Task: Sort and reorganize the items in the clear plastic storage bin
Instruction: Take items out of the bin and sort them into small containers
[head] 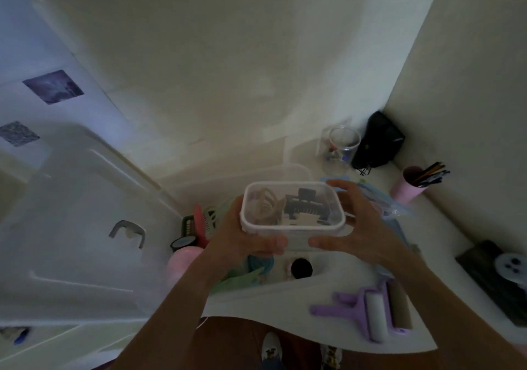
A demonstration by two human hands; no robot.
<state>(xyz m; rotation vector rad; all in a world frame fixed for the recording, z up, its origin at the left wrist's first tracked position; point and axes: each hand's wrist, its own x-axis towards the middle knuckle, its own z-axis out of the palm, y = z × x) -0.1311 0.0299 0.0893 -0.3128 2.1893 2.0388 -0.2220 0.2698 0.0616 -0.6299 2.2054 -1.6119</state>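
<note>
Head view: my left hand [242, 235] and right hand [359, 227] grasp a small lidded container [292, 208], fingers [335, 185] curled around it, above the storage bin [273, 287].

- A white worktop [445, 258] fills the corner where two pale walls meet, its near edge curving in front of the person.
- The clear plastic storage bin [296, 282] sits on it close to that edge, with assorted items inside.
- Near the front right lies a lilac lint roller [368, 311], flat, handle pointing left.
- At the far right rests a dark slab [490, 281] with a white disc on top.
- A pink cup [406, 188] holding dark sticks stands by the right wall.
- In the corner are a black pouch [379, 141] and, just beside it, a clear jar [340, 148].
</note>
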